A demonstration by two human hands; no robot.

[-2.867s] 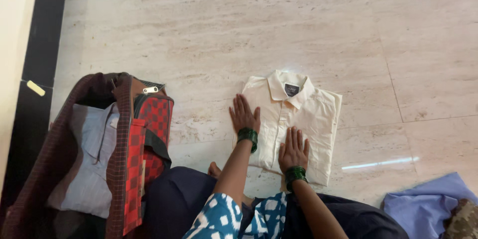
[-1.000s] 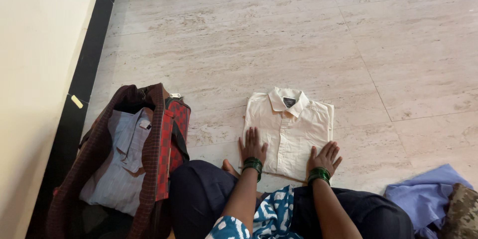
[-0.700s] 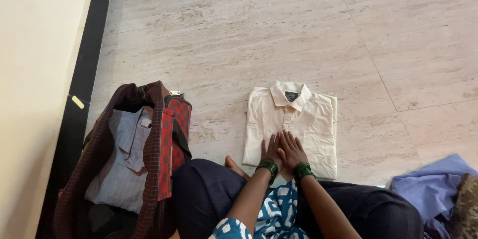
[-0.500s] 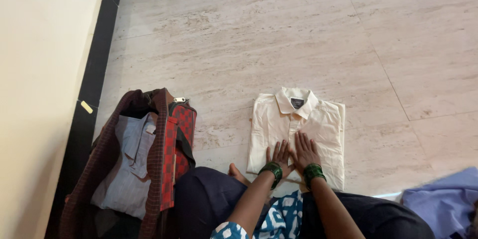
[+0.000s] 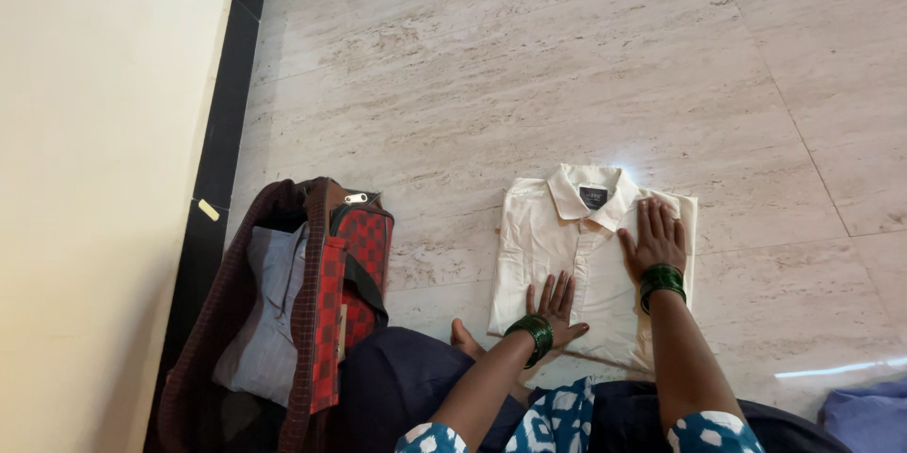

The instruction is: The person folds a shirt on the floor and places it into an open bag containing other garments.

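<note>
Both hands flat, palms down, fingers extended and pointing away from the body. Left hand: low and close to the body, fingers slightly spread, thumb out to the right; a stack of green bangles sits at its wrist. Left forearm bare, angled up and to the right from the lower edge of view. Right hand: reached further forward than the left, fingers close together, thumb splayed to the left; green bangles at that wrist too. Right forearm bare, nearly straight. Hands apart, not touching. Blue-and-white patterned sleeves cover both upper arms.
</note>
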